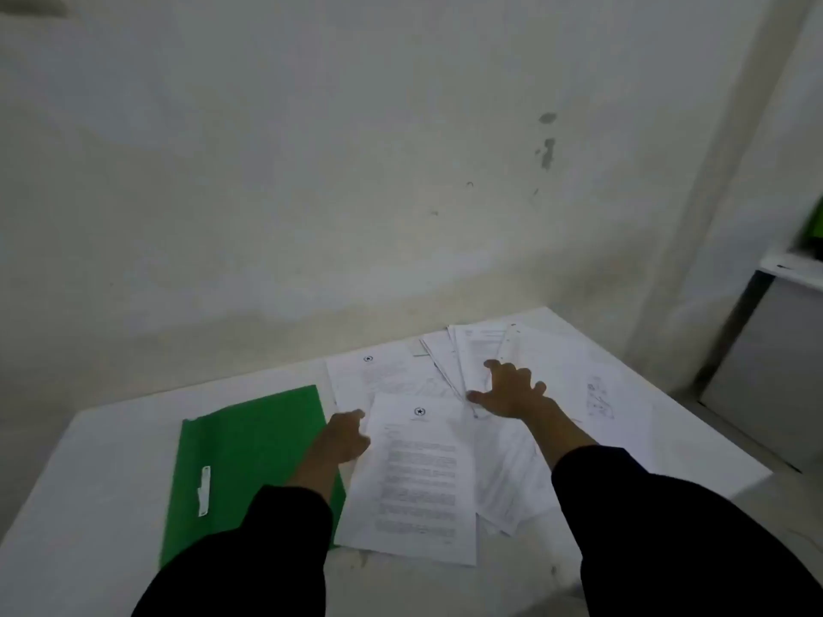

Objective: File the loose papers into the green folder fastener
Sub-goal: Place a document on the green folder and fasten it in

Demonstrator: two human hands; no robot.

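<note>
Head view gives me the green folder (249,460) lying flat on the white table (89,505), its fastener strip (204,491) facing up. Just right of it the loose papers (423,478) lie spread. The right hand (512,394) presses splayed, straight fingers on the far fanned sheets. The left hand (347,434) meets the nearest sheet's left edge; I cannot tell whether it pinches.

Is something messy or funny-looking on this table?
Yes. The loose papers lie scattered and crooked on the white table, right of the green folder, overlapping at different angles instead of in one neat stack. The right hand rests spread on the far pile. The wall behind has dark marks.
</note>
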